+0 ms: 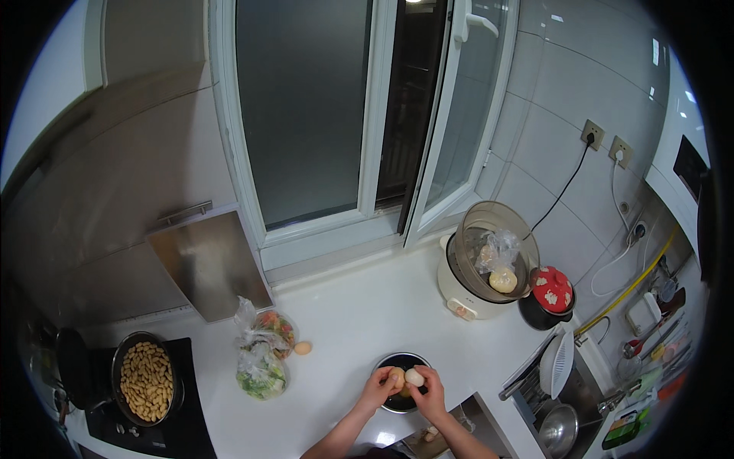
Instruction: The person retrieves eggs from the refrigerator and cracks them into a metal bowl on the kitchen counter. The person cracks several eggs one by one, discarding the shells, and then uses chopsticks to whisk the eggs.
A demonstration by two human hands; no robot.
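Over a dark bowl with a metal rim, both hands are close together. My left hand pinches a brown eggshell. In the fingers of my right hand is a pale eggshell, which almost touches the brown one. Whether these are two halves of one egg is hard to tell. Something yellowish, like egg yolk, shows below them in the bowl. A whole brown egg lies on the white countertop, beside clear bags of chopped vegetables.
At left, a pan of peanuts stands on a black cooktop. A cream electric cooker with a steamer basket and a red-lidded pot stand back right. The sink holds a metal bowl. A drawer is pulled out below the counter.
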